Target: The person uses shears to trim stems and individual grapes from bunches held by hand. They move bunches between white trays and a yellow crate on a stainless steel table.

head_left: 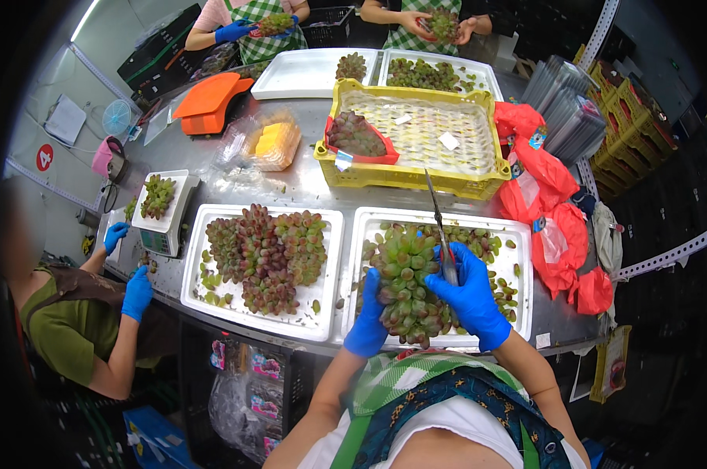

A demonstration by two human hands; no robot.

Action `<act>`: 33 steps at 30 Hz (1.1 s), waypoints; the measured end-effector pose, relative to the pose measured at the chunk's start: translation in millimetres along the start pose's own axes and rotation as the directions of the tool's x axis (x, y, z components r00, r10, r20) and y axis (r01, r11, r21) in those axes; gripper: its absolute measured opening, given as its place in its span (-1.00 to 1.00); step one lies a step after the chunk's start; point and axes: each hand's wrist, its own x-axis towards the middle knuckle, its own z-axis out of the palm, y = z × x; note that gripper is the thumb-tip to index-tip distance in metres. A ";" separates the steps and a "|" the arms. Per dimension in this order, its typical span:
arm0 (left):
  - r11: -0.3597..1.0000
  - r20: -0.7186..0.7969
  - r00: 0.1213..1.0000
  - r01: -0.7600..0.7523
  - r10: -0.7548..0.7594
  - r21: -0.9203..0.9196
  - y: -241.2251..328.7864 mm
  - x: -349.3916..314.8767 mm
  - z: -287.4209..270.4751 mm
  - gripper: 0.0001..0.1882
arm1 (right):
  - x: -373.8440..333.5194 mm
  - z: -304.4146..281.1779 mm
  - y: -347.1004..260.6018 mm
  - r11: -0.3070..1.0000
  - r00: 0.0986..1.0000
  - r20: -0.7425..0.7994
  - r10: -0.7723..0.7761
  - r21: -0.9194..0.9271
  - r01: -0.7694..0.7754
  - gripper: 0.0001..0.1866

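Note:
A large bunch of green-and-purple grapes [409, 293] is held over a white tray [527, 273] right in front of me. My blue-gloved left hand [366, 319] supports the bunch along its left side. In my blue-gloved right hand [475, 301] are scissors [439, 215], their long blades pointing up and away from me. The fingertips of that hand touch the bunch's right side. Beneath and behind the bunch, loose grapes and small clusters [482, 244] lie in the tray. A second white tray [310, 316], to the left, holds several reddish-green bunches [267, 254].
Beyond the trays stands a yellow crate [416, 181] holding one wrapped bunch [356, 134]. Red bags [553, 234] line the right edge. Clear containers [271, 144], an orange object [206, 103] and a scale [164, 227] sit leftward. A person [72, 320] stands left; two others work opposite with grapes.

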 end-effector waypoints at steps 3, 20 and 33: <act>1.000 -0.030 1.000 0.002 -0.002 0.021 -0.1 1.1 1.8 -0.17 | 0.3 -2.8 0.1 0.998 0.999 0.022 0.045 -0.042 -0.044 -0.58; 0.915 -0.092 0.926 -0.340 0.366 0.216 29.2 -5.0 -9.0 -0.17 | -18.4 -50.9 -64.5 0.744 0.510 0.568 0.646 -0.318 -0.587 -0.68; 0.841 -0.075 0.871 -0.442 0.485 0.314 40.1 -1.7 -19.7 -0.22 | -4.1 -41.6 -78.2 0.656 0.403 0.564 0.721 -0.369 -0.658 -0.64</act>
